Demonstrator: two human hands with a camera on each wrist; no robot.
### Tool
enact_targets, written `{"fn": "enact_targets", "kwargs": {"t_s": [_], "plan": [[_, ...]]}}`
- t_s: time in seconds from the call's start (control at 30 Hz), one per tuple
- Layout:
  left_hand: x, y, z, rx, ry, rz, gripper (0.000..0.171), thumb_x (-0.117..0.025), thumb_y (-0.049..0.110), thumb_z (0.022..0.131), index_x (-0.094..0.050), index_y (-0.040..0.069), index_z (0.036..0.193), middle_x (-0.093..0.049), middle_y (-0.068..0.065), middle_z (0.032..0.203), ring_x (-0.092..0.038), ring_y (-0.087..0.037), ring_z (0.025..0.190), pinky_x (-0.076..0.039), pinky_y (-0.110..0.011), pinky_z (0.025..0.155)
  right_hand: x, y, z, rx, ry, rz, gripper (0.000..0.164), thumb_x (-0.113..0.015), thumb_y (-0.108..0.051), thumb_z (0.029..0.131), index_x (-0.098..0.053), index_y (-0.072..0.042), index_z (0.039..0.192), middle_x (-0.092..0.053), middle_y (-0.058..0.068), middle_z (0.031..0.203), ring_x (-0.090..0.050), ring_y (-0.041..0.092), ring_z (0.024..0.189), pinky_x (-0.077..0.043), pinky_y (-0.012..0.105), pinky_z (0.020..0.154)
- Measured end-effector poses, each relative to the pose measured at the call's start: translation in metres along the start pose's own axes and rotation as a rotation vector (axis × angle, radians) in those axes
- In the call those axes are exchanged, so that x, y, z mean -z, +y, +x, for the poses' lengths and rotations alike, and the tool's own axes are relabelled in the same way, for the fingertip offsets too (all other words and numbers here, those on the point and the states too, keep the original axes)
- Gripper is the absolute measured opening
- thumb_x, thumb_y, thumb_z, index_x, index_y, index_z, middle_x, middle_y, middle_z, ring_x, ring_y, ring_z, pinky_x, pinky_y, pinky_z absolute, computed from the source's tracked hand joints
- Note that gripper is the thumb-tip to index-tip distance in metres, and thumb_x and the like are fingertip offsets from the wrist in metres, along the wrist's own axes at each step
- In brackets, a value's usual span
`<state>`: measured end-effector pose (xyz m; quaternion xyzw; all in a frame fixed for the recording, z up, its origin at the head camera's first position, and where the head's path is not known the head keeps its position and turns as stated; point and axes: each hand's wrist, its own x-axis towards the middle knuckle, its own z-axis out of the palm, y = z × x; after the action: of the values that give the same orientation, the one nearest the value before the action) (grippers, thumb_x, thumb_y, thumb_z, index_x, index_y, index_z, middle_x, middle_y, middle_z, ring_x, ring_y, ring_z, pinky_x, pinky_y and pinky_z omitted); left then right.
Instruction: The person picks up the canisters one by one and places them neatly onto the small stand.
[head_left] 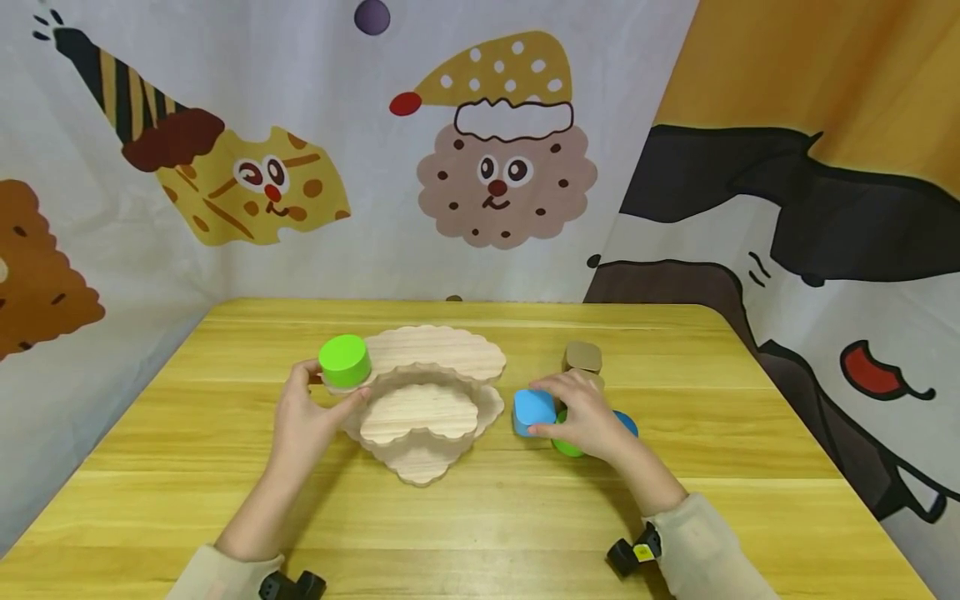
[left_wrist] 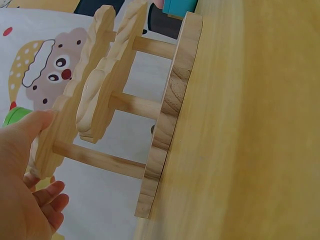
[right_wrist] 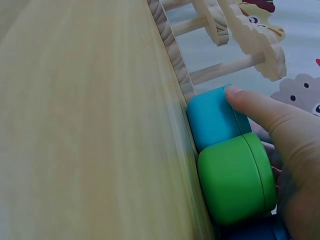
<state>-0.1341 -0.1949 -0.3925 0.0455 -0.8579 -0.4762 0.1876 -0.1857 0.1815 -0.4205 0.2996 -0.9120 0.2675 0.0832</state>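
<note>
A tiered wooden stand (head_left: 422, 461) with scalloped shelves on round posts stands left of the table's middle. On the left end of its highest shelf sits a light green round canister (head_left: 344, 362). My left hand (head_left: 307, 415) grips that shelf end, thumb on the near edge beside the canister and fingers at the far side. To the right of the stand, my right hand (head_left: 583, 414) pinches a light blue rounded-square canister (right_wrist: 215, 118) between thumb and fingers, low at the tabletop. Next to it stands a green lidded canister (right_wrist: 235, 180), partly hidden by the right hand in the head view.
A dark blue canister (head_left: 626, 423) lies behind the right wrist. Beyond the right hand stands a brown canister (head_left: 583, 356), with a paler one (head_left: 592, 379) mostly hidden. A printed cloth (head_left: 300, 275) hangs behind the wooden table (head_left: 465, 542).
</note>
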Motion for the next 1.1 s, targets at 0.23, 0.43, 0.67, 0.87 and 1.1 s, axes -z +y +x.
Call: {"fn": "enact_targets", "kwargs": {"t_s": [0.23, 0.43, 0.67, 0.87, 1.1], "plan": [[0.000, 0.000, 0.000, -0.005, 0.006, 0.003, 0.073, -0.084, 0.030, 0.075, -0.046, -0.006, 0.125, -0.051, -0.019, 0.115, -0.046, -0.034, 0.106, -0.033, -0.044, 0.084, -0.002, 0.001, 0.000, 0.010, 0.001, -0.022, 0.061, -0.085, -0.040, 0.070, -0.065, -0.011, 0.120, -0.062, 0.005, 0.119, -0.050, 0.027, 0.110, -0.028, 0.054, 0.095], [0.000, 0.000, 0.000, 0.001, 0.005, 0.005, 0.073, -0.084, 0.031, 0.074, -0.046, -0.005, 0.125, -0.051, -0.018, 0.115, -0.046, -0.034, 0.106, -0.033, -0.043, 0.084, -0.001, 0.000, 0.000, 0.012, 0.015, -0.012, 0.061, -0.086, -0.038, 0.069, -0.065, -0.010, 0.120, -0.062, 0.006, 0.119, -0.050, 0.027, 0.109, -0.030, 0.054, 0.095], [-0.001, -0.001, 0.000, -0.001, 0.006, 0.008, 0.073, -0.084, 0.032, 0.074, -0.046, -0.005, 0.125, -0.051, -0.018, 0.115, -0.046, -0.033, 0.105, -0.033, -0.042, 0.083, 0.005, -0.005, 0.000, -0.010, 0.042, 0.055, 0.062, -0.086, -0.033, 0.070, -0.064, -0.008, 0.122, -0.060, 0.008, 0.121, -0.048, 0.030, 0.115, -0.030, 0.054, 0.097], [0.000, -0.001, 0.000, -0.001, 0.003, 0.008, 0.073, -0.084, 0.032, 0.075, -0.045, -0.005, 0.125, -0.051, -0.018, 0.115, -0.046, -0.032, 0.105, -0.033, -0.043, 0.083, 0.012, -0.012, 0.001, -0.036, 0.079, 0.089, 0.061, -0.086, -0.033, 0.070, -0.065, -0.008, 0.121, -0.059, 0.007, 0.121, -0.047, 0.028, 0.112, -0.037, 0.053, 0.090], [0.000, 0.000, 0.000, -0.002, 0.000, -0.002, 0.074, -0.083, 0.033, 0.075, -0.045, -0.005, 0.125, -0.050, -0.018, 0.115, -0.046, -0.033, 0.106, -0.033, -0.043, 0.084, 0.025, -0.020, 0.002, -0.018, 0.130, 0.089, 0.060, -0.088, -0.029, 0.069, -0.065, -0.008, 0.120, -0.059, 0.008, 0.120, -0.047, 0.027, 0.111, -0.043, 0.050, 0.085]]}}
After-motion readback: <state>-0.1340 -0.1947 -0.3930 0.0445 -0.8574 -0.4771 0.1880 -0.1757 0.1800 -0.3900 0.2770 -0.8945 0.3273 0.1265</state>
